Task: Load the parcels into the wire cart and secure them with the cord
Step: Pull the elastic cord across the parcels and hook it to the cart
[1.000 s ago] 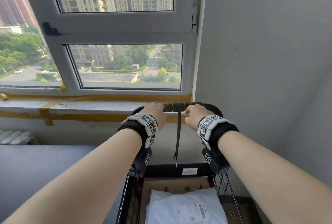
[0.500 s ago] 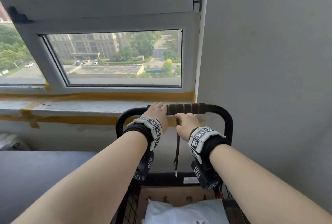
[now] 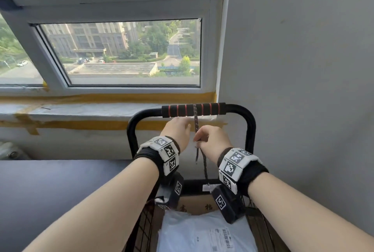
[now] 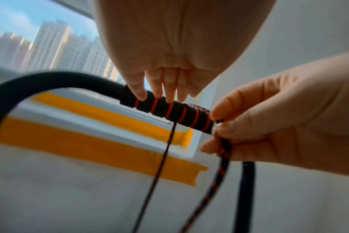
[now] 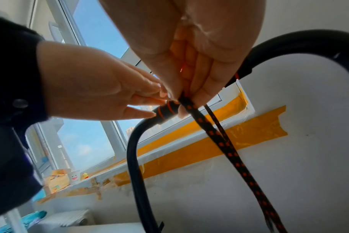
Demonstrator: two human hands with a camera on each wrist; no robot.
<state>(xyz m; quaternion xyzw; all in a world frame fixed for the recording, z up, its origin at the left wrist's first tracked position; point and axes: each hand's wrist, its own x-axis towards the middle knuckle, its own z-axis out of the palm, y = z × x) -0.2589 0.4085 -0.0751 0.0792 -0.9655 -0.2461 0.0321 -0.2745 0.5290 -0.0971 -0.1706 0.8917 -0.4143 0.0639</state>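
The wire cart's (image 3: 145,229) black handle has a foam grip with red rings (image 3: 210,109). A black cord with red flecks (image 3: 195,122) is looped over that grip and hangs down in two strands. Just below the handle, my right hand (image 3: 210,140) pinches the cord (image 5: 215,134) between thumb and fingers. My left hand (image 3: 178,130) is beside it with straight fingers (image 4: 161,88), whose tips touch the foam grip (image 4: 169,110). A white plastic parcel (image 3: 202,233) lies in the cart, with a cardboard box (image 3: 194,205) behind it.
The cart stands against the wall under a window sill (image 3: 81,110) edged with yellow tape (image 3: 101,98). A grey wall (image 3: 303,89) runs close along the cart's right side. A flat grey surface (image 3: 50,187) lies to the left, with a radiator (image 3: 12,150) beyond it.
Both hands have come off the top of the handle and dropped just below it. My right hand has taken hold of the hanging cord. The left hand's fingers have straightened.
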